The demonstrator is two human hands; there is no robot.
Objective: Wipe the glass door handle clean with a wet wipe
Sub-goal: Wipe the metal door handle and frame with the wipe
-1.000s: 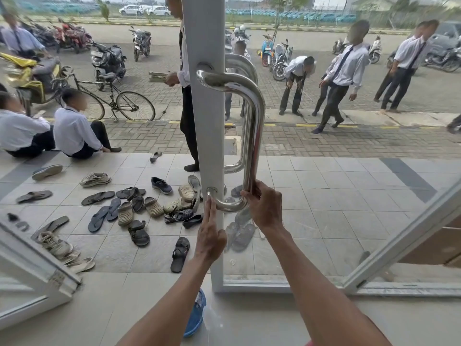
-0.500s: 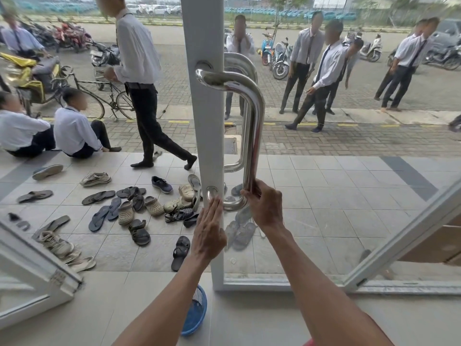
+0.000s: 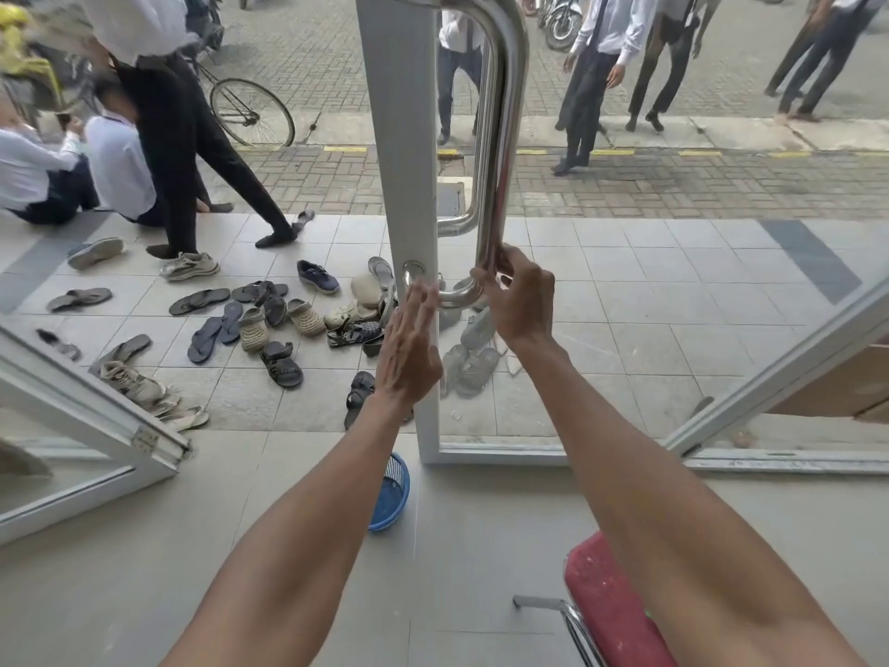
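Right hand (image 3: 522, 300) curls around the handle (image 3: 500, 137) near its lower bend; left hand (image 3: 409, 351) flat, fingers extended, holding nothing.

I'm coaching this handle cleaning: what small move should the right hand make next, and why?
Probably slide the right hand up the handle. Its fingers grip only the lower bend, with the long bar above untouched, while the left hand rests flat on the door frame.

Right hand (image 3: 522, 300) grips handle (image 3: 500, 137); left hand (image 3: 409, 349) flat against door frame (image 3: 394, 137).

Two bare forearms, no sleeves, left hand (image 3: 408, 351), right hand (image 3: 522, 296), no rings or watch
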